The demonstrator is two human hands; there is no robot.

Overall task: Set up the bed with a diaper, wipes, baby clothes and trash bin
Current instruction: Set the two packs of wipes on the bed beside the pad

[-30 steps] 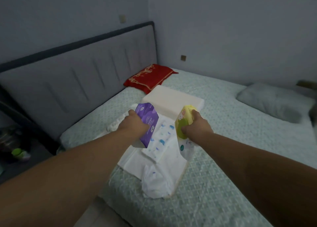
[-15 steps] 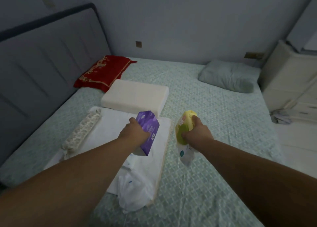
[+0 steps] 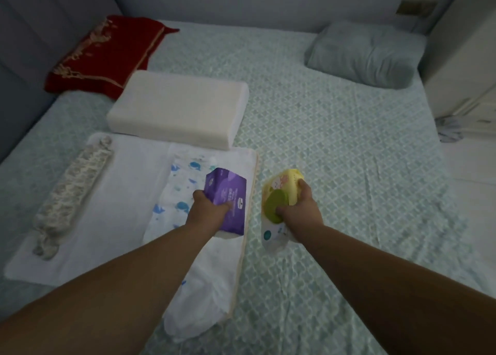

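Observation:
My left hand [image 3: 208,207] grips a purple tissue pack [image 3: 228,193] and holds it over the right part of a white changing mat [image 3: 128,182] on the bed. A white diaper [image 3: 179,193] with blue whale prints lies open on that mat, partly under my left arm. My right hand [image 3: 300,209] grips a yellow wipes pack [image 3: 281,190] with a green round lid, held just right of the mat above the bed sheet [image 3: 335,153]. A rolled patterned cloth [image 3: 72,193] lies along the mat's left side.
A cream foam pillow [image 3: 177,107] sits behind the mat. A red pillow [image 3: 104,53] lies by the grey headboard [image 3: 32,32], a grey-blue pillow [image 3: 365,53] at the far right. A pale cabinet [image 3: 464,59] stands beside the bed's right edge.
The view has swung right and down over the bed. Both hands keep their packs and have moved lower, nearer the mat's right edge.

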